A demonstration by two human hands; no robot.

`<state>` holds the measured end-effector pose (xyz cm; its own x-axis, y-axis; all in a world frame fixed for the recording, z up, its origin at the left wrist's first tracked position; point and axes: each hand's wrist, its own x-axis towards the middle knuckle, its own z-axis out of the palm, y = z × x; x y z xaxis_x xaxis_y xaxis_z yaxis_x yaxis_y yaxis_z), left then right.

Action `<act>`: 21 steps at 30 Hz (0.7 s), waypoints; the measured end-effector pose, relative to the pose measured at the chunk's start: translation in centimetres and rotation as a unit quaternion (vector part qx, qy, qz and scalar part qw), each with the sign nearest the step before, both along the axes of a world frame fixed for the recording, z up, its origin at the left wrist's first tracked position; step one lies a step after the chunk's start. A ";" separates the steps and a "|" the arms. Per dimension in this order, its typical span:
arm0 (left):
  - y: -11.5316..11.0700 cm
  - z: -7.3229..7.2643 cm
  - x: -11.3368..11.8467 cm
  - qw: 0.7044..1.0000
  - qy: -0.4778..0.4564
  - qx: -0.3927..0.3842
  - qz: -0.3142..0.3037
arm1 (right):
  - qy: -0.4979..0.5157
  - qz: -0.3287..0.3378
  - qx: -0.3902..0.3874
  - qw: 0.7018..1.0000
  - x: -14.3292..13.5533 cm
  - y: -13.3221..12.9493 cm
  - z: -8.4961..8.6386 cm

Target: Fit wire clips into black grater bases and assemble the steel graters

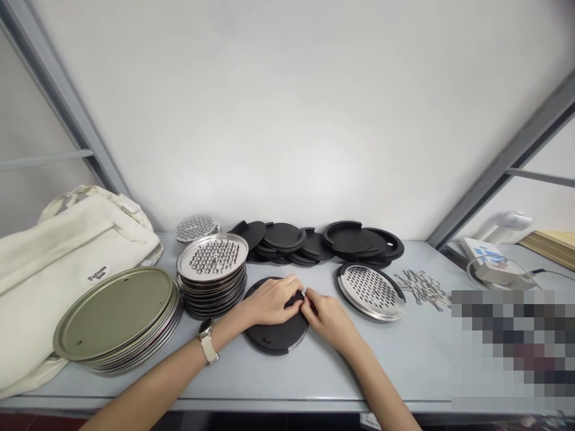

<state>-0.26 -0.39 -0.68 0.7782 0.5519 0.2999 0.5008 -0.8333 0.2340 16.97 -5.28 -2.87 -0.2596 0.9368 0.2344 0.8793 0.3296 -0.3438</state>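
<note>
A round black plastic disc [276, 336], with a thin metal edge showing at its lower right, lies flat on the table before me. My left hand [275, 301] rests over its upper part, fingers curled round the right rim. At that same rim, my right hand [327, 315] pinches a small silvery metal piece that mostly hides between the fingertips. Just left stands a stack of metal grater discs [214, 258], with black rims lower down. To the right, another grater disc [371, 291] lies in a black holder, beside a pile of bent wire clips [422, 288].
Black round holders [283, 235] lie heaped along the wall. At left, olive round lids or trays [119, 314] are stacked before a cream cloth bag [67, 239]. A white box with a cable [492, 260] stands at the right, near grey metal posts.
</note>
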 end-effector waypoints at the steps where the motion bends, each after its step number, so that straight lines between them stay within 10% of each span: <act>1: 0.0 0.0 0.0 1.000 0.000 0.000 0.000 | 0.000 0.000 0.001 1.000 0.0 0.0 0.0; 21: -0.1 0.0 -0.2 1.000 -0.001 0.004 -0.018 | 0.033 -0.017 0.034 0.999 0.0 0.1 -0.1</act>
<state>-0.44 -0.46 -0.65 0.7972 0.5208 0.3052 0.4697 -0.8528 0.2282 17.01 -5.23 -2.93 -0.2106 0.9262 0.3127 0.8667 0.3249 -0.3784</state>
